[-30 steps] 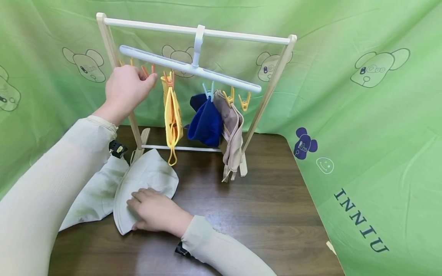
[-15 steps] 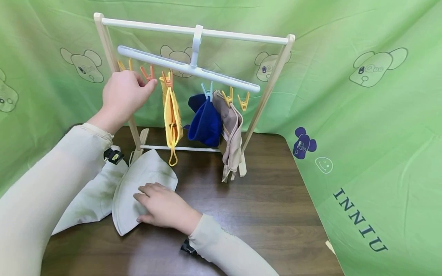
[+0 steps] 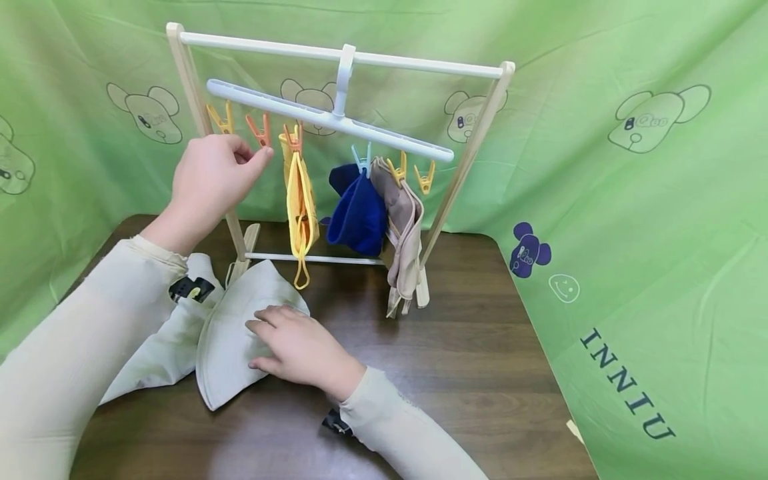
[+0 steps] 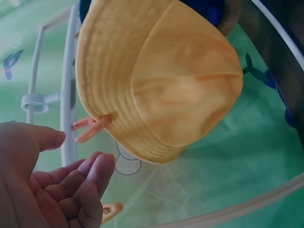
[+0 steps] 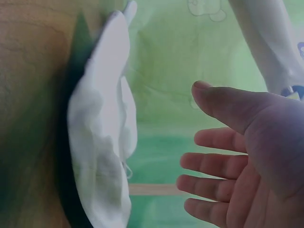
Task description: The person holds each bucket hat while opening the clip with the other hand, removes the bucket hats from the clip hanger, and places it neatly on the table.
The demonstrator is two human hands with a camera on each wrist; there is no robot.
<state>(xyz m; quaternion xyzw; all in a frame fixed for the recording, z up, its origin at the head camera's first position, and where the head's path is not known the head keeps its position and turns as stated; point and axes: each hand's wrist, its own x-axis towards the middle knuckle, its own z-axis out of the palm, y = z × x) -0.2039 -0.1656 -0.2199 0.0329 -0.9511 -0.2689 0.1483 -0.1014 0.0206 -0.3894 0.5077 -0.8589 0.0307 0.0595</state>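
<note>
My left hand is just below an orange clothespin and a yellow clothespin on a pale blue hanger. In the left wrist view its thumb and loosely bent fingers are apart, holding nothing. Beside it hangs a yellow bucket hat, its brim pinched by another orange clothespin. My right hand is over an off-white bucket hat lying folded flat on the table. The right wrist view shows its fingers spread, apart from the white fabric.
The hanger hooks onto a wood-and-white rack. A blue hat and a beige hat hang farther right, with a spare yellow clothespin. More pale cloth lies at left on the brown table. Green printed curtain surrounds it.
My left hand has dropped down from the orange clothespin, leaving more of it and the yellow one visible. My right hand has shifted right and slightly up over the off-white hat.
</note>
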